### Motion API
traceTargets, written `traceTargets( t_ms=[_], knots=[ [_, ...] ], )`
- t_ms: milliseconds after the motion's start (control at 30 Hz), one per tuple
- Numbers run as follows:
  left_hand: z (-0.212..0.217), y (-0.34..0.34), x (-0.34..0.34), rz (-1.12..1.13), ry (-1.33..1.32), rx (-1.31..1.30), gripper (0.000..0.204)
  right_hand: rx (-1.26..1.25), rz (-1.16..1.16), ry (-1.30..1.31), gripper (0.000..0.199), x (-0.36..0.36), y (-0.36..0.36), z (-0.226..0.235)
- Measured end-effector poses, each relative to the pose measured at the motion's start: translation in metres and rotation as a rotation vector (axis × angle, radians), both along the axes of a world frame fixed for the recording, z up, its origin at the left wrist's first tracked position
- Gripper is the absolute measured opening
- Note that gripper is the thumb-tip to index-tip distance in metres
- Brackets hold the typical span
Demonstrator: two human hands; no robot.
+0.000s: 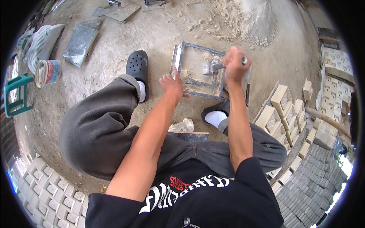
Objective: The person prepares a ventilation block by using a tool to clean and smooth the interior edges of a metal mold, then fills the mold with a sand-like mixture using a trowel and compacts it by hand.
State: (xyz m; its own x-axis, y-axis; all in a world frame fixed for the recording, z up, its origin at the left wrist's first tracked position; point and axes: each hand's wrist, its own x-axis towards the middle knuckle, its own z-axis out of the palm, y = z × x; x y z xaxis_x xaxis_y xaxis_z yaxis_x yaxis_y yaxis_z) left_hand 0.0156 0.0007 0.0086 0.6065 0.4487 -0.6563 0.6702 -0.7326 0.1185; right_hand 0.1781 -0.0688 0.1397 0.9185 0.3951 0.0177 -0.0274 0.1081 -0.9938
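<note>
A square metal mould frame [201,45] lies on the ground between my feet, with pale sandy material [197,60] inside it. My left hand [173,86] is at the frame's near left corner, fingers spread and touching or almost touching its edge. In a closed fist above the frame's right side, my right hand [235,65] grips a hammer by its dark handle. The hammer's grey metal head [208,68] is over the mould, slightly blurred; whether it touches the material I cannot tell.
A pale powder heap [253,22] rises beyond the mould. Cast blocks [281,100] are stacked at right, with more blocks [53,193] at lower left. A grey slab [81,41], a bucket [48,73] and a green stool [18,95] stand at left. A whitish lump [182,125] lies between my legs.
</note>
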Motion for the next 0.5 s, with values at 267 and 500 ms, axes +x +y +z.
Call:
traceTargets(
  t_ms=[267,500],
  knots=[
    [0.0,-0.006,0.0,-0.028,0.025,-0.022,0.157,-0.057,0.058,-0.255,0.033,0.019,-0.01,-0.042],
    [-0.001,0.0,0.002,0.005,0.071,-0.048,0.159,0.033,0.19,-0.11,0.039,0.011,-0.005,0.0]
  ],
)
